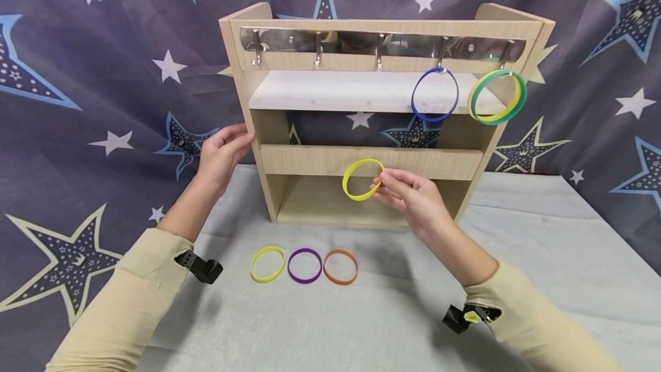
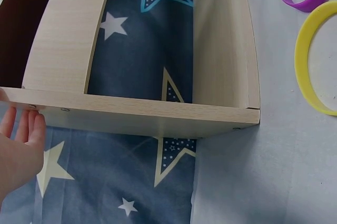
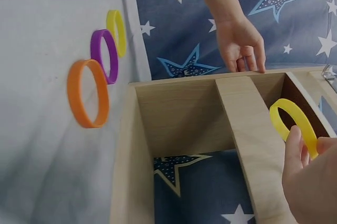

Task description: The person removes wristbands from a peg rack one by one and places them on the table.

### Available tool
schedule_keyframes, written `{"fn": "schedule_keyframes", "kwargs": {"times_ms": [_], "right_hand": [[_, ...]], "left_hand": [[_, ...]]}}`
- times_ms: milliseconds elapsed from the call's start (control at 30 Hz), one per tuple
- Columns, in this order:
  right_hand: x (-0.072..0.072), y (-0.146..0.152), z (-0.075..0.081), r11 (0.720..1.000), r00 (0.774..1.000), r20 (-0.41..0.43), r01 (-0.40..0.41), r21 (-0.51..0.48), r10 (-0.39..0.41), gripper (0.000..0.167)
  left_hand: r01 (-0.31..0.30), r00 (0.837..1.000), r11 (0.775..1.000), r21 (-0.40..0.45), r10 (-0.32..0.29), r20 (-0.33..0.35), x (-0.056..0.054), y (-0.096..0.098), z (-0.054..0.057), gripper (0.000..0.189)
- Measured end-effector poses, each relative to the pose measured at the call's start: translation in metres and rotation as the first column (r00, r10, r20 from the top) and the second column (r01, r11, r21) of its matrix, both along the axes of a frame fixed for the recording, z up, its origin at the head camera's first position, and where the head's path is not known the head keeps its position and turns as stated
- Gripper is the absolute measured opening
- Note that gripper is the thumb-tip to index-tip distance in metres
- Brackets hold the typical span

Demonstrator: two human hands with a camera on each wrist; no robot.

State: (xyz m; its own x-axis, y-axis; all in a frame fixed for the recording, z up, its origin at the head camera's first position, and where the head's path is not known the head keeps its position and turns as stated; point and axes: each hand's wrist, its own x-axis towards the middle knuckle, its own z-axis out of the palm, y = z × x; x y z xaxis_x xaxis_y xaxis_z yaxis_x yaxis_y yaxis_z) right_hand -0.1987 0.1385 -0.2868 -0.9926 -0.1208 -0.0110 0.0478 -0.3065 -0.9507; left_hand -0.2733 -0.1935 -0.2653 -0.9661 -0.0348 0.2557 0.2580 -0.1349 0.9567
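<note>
My right hand [image 1: 415, 197] pinches a yellow wristband [image 1: 363, 179] between thumb and fingers, in front of the wooden shelf's [image 1: 369, 161] middle board. The fingers of my left hand [image 1: 222, 157] touch the outer face of the shelf's left side panel, as the left wrist view also shows. On the table below lie a second yellow wristband [image 1: 267, 264], a purple wristband [image 1: 304, 266] and an orange wristband [image 1: 341, 267] in a row. A blue wristband [image 1: 435, 95] hangs from the fourth hook; a yellow one and a green wristband [image 1: 520, 102] hang together from the rightmost hook.
A shiny metal hook rail [image 1: 351, 42] runs along the shelf's top; its three left hooks [image 1: 318, 50] are bare. The shelf stands on a grey cloth-covered table [image 1: 537, 234]. Behind it hangs a dark curtain [image 1: 129, 33] with stars.
</note>
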Motion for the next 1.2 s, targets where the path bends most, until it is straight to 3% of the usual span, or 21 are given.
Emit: {"fn": "schedule_keyframes", "kwargs": {"times_ms": [400, 700, 967, 1200], "right_hand": [[0.003, 0.012, -0.026, 0.997, 0.998, 0.052, -0.041, 0.071, 0.038, 0.008], [0.008, 0.019, -0.041, 0.997, 0.993, 0.11, -0.044, 0.066, 0.036, 0.005], [0.013, 0.027, -0.055, 0.987, 0.987, 0.149, -0.08, 0.138, 0.059, 0.041], [0.012, 0.03, -0.067, 0.965, 0.969, 0.167, -0.209, 0.157, 0.183, 0.048]], "left_hand": [[-0.001, 1.0, 1.0, -0.005, 0.001, 0.006, 0.001, -0.001, 0.003, 0.016], [0.003, 1.0, 1.0, 0.002, -0.003, -0.002, 0.001, 0.0, 0.001, 0.013], [0.008, 0.999, 0.999, 0.034, -0.007, -0.032, 0.0, 0.001, -0.002, 0.012], [0.006, 0.999, 0.999, 0.037, -0.004, -0.037, 0.0, 0.001, -0.001, 0.012]]}}
